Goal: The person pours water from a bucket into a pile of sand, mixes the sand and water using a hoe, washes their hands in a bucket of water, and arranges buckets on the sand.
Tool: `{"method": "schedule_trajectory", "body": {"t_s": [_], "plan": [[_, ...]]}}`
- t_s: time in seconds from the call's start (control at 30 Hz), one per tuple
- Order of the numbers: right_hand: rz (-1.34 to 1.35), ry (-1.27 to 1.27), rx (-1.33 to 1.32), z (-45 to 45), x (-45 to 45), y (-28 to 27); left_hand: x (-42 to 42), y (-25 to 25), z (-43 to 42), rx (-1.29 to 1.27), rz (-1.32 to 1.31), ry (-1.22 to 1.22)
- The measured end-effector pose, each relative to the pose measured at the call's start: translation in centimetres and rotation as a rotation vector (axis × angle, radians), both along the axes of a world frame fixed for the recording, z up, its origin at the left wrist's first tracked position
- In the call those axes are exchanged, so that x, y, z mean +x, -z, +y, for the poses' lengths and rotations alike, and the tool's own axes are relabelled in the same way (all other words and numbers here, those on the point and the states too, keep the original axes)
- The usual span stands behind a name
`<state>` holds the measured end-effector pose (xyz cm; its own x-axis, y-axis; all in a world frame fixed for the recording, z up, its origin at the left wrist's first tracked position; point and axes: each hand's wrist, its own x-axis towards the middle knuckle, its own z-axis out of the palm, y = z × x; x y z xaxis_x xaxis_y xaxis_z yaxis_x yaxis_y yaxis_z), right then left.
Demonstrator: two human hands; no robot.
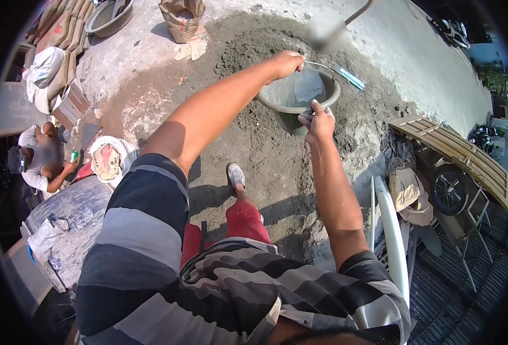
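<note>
A dark bucket with a thick grey rim is tilted over wet grey mortar, its open top facing me. My left hand is closed on the thin handle at the bucket's upper left. At the lower right of the rim, my right hand grips the edge, thumb on top and fingers underneath. The bucket's inside looks wet and shiny; what it holds is unclear. A light-blue object lies on the mortar just right of the bucket.
A blurred round tool head on a rod is beyond the bucket. An open paper sack and a basin are farther back. Another person sits left, near a drum. Wooden slats and a wheel are right.
</note>
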<state>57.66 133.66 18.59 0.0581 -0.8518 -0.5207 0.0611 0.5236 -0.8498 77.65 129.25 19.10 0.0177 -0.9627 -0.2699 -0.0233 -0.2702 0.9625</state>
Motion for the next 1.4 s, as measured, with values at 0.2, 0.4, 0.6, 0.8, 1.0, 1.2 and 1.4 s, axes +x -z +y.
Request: {"method": "schedule_trajectory", "body": {"t_s": [0.2, 0.4, 0.6, 0.8, 1.0, 1.2, 1.4], "plan": [[0.046, 0.062, -0.101, -6.2, -1.3, -2.6, -2.4, 0.1, -7.4, -0.117, 0.156, -0.133], [0.108, 0.042, -0.186, -10.1, -1.9, -5.9, -3.4, -2.6, -10.3, -0.21, 0.2, -0.207], [0.193, -0.021, -0.295, -12.5, -2.1, -8.7, -3.3, -3.2, -12.1, -0.191, 0.419, -0.224], [0.354, -0.091, -0.461, -13.6, -2.0, -11.1, -4.2, -3.7, -13.2, -0.234, 0.575, -0.192], [0.324, -0.045, -0.509, -13.3, -3.2, -11.2, -6.2, -4.5, -12.7, -0.268, 0.681, -0.22], [-0.076, 0.193, -0.413, -9.7, -7.3, -7.7, -11.9, -7.9, -7.8, -0.446, -0.154, -0.282], [-0.389, 0.18, -0.273, -3.9, -11.1, -3.3, -15.1, -11.8, 1.5, -0.407, -0.405, -0.16]]}}
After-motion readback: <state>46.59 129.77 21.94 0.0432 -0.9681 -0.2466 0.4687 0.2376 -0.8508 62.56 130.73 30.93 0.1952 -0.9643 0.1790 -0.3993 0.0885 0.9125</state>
